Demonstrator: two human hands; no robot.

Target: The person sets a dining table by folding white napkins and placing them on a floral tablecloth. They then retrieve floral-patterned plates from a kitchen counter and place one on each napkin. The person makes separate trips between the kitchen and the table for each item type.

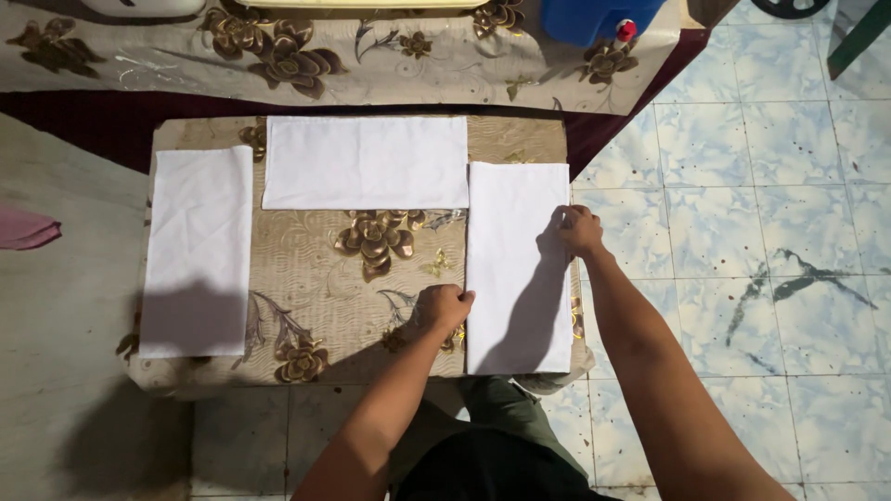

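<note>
Standing over the low bench (306, 269), the person presses a folded white cloth (515, 278) that lies at the right end of its flowered cover. The left hand (444, 306) is curled almost into a fist, and its knuckles rest against the left long edge of this cloth, near the front. The right hand (580, 230) is also bent, and its fingertips pinch the right edge, a bit farther back. So both hands grip the same cloth from its two sides, none of them is open flat. I judge the step is squaring or smoothing this fold; the next move calls for even pull on both edges, so the cloth stays straight. Farther away, a second white cloth (365, 162) lies across the back of the bench, and a third white cloth (197, 250) lies along the left end, both untouched.
</note>
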